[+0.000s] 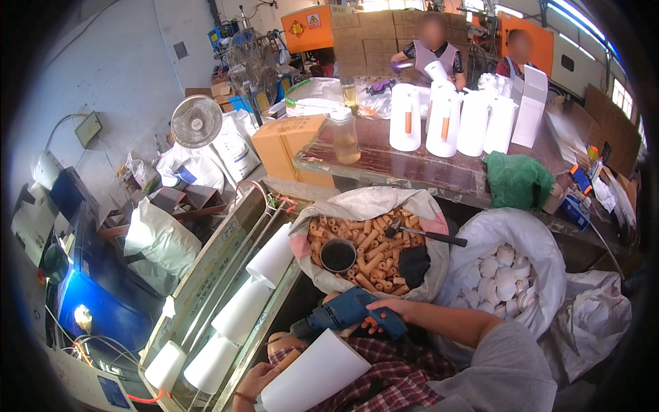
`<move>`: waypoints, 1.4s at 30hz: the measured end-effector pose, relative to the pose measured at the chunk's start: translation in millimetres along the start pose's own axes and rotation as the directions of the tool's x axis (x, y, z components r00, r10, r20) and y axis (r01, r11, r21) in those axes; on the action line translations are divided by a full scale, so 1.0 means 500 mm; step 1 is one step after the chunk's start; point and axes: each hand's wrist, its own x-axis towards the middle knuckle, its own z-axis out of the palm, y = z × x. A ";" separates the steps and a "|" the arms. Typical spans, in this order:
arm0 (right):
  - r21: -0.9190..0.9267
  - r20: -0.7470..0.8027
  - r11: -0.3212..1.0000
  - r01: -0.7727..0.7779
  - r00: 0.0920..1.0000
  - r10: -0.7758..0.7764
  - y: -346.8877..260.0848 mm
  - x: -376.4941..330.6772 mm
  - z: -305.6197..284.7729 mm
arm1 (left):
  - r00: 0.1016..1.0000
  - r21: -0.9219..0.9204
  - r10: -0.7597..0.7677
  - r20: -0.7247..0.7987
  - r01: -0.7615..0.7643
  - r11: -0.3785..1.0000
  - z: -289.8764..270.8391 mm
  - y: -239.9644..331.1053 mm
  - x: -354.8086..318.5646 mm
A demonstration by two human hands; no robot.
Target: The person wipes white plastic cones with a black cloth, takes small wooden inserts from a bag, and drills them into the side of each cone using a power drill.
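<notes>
My right hand [392, 314] is wrapped round the grip of a blue power drill [343, 310], whose nose points left over my lap. Across my plaid-covered lap lies a white tapered jug body [316, 374]. My left hand [258, 379] is closed at its side, on a light brown handle [287, 360]. The drill's tip is near the upper end of that handle; whether they touch I cannot tell. Just beyond the drill stands an open sack [439, 264] of loose brown handles [371, 240], with a dark cup [338, 255] and a black-handled hammer [443, 238] lying on them.
Several white jug bodies [240, 312] lie in a wooden trough at left. A white bag [467, 240] of round white lids [504, 275] stands at right. Finished-looking white jugs [405, 134], a bottle [344, 141] and green cloth [518, 180] rest on the table. Two people work beyond it.
</notes>
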 end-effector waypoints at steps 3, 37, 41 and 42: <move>-0.006 -0.014 1.000 -0.016 1.000 0.015 -0.001 0.003 -0.003 | 0.997 -0.025 0.060 0.056 -0.059 0.998 0.027 0.040 -0.004; -0.119 -0.206 0.989 -0.091 0.976 0.065 -0.032 -0.005 -0.020 | 0.967 0.156 0.066 -0.247 -0.028 0.987 -0.061 -0.004 -0.119; -0.080 -0.205 0.992 -0.094 0.976 0.076 -0.040 -0.004 -0.026 | 0.975 0.169 0.037 -0.221 0.001 0.986 -0.070 0.012 -0.107; -0.073 -0.207 0.993 -0.094 0.975 0.077 -0.041 -0.006 -0.023 | 0.971 0.181 0.077 -0.228 -0.035 0.983 -0.070 0.013 -0.100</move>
